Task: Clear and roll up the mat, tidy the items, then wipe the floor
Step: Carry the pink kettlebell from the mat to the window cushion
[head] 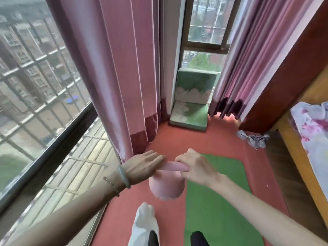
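We stand in a narrow window bay with a red floor [221, 139], barred glass along one side and pink curtains [113, 77] hanging beyond our fingertips. The green mat [216, 201] lies flat and unrolled on the floor, under our right forearm and stretching back from the fingers toward our legs. Farther out past the fingers, a green folding floor seat [192, 103] stands open against the window. Off to the right of our right fingers, a wooden bed frame [301, 166] carries a flowered cloth [314, 132], and a small crumpled grey cloth [253, 138] lies on the floor at its foot.

Directly under our fingers hangs a pink kettlebell [166, 187], raised off the floor just beside the mat's left edge. Our right hand [195, 166] is curled closed around its handle, fingers wrapped tight. Our left hand [143, 163] lies over the handle's other end, fingers straight and pressed together on top of it; we cannot tell whether the thumb closes beneath. A pale bangle [124, 176] sits on the left wrist. A white-socked foot [145, 221] rests below the kettlebell.
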The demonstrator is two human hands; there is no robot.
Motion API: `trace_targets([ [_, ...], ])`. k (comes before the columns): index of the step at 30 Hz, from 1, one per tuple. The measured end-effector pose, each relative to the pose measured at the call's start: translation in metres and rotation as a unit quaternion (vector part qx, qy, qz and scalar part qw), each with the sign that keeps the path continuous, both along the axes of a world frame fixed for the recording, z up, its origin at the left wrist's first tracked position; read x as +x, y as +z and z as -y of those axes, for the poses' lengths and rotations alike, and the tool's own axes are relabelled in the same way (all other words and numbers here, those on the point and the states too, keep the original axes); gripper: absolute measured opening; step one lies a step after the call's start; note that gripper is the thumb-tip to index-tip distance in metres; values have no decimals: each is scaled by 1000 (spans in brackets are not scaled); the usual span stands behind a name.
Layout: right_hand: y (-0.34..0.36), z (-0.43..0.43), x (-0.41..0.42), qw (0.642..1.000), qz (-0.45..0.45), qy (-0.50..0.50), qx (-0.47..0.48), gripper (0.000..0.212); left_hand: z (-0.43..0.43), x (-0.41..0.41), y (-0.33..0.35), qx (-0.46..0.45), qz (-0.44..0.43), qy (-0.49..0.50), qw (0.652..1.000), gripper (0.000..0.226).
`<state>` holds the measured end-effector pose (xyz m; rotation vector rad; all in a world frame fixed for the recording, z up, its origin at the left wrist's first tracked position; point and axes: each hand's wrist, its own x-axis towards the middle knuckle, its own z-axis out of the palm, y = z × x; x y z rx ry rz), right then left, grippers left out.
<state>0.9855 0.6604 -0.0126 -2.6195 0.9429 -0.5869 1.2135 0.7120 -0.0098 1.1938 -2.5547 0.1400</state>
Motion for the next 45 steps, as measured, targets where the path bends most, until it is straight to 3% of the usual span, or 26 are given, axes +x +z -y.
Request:
trace_targets([
  [10,-2,174,22,996,-31,-57,-54,36,218,30,-2,-40,41,-132,990,51],
  [14,0,242,21,995,-39,-74,-53,39,298,31,-4,-60,42,-171,983,41],
  [23,-27,427,-11,994,-77,-40,-70,23,472,0,-32,-71,63,-187,978,46],
  [27,-27,508,-28,994,-83,-30,-70,26,546,-17,-37,-65,99,-158,980,60],
  [32,-32,590,-41,995,-70,-63,-45,28,626,-31,-35,-53,69,-146,985,42],
  [39,-48,704,-44,994,-68,-80,-28,32,751,-36,-50,-21,61,-136,989,43],
  [45,-65,804,-41,993,-81,-86,-11,23,857,-33,-70,52,62,-135,988,26],
])
